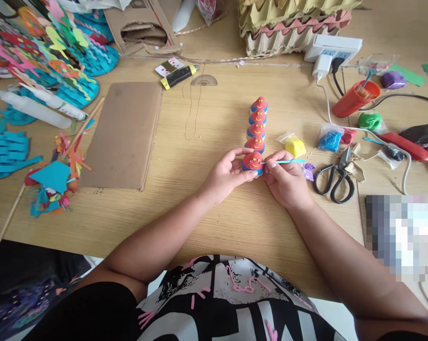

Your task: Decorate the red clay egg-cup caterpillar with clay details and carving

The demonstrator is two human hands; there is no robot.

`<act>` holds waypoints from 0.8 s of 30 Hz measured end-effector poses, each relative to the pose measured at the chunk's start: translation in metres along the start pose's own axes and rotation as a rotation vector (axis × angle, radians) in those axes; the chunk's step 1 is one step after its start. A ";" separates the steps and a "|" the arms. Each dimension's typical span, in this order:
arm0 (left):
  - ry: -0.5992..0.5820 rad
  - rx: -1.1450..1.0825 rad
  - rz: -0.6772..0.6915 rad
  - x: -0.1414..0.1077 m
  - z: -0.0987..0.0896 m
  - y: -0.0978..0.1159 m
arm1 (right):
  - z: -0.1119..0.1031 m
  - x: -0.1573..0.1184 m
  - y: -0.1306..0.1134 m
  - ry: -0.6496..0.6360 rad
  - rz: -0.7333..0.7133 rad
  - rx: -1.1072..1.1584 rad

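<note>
Several red-and-blue clay figures with yellow smiling faces stand in a row on the table, running away from me; one of them is this standing figure [255, 143]. My left hand [225, 174] is closed around the sides of the nearest clay figure [251, 161], fingers behind it and thumb in front. In my right hand [286, 180] a thin blue modelling tool [288, 161] is pinched between thumb and fingers. Its tip meets the right side of that figure's face. Beyond my right hand lies a lump of yellow clay [295, 147], with a small purple packet [308, 171] beside it.
Black-handled scissors [335, 177], a blue clay packet [329, 139] and a red cup [356, 98] lie or stand to the right. On the left are a cardboard sheet [121, 135] and paper scraps [53, 182]. Egg trays [292, 28] and a power strip [332, 47] are at the back.
</note>
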State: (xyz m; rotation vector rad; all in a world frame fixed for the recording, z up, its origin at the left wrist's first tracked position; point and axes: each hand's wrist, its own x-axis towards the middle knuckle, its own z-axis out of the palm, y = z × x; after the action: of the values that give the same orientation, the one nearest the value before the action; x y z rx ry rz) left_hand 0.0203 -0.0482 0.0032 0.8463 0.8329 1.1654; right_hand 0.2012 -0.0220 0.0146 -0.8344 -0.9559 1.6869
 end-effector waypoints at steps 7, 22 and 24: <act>0.006 -0.002 -0.005 0.000 0.001 0.002 | -0.001 0.000 -0.001 -0.017 0.012 -0.003; 0.018 0.016 -0.010 -0.001 0.001 0.002 | 0.002 0.000 -0.002 -0.040 0.003 -0.023; 0.015 0.014 -0.014 -0.001 0.001 0.002 | 0.002 0.000 -0.002 -0.038 -0.002 -0.018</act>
State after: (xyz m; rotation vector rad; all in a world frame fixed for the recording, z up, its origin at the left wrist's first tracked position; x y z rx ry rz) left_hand 0.0202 -0.0493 0.0061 0.8434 0.8587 1.1561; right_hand 0.2004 -0.0217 0.0166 -0.8158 -0.9988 1.6994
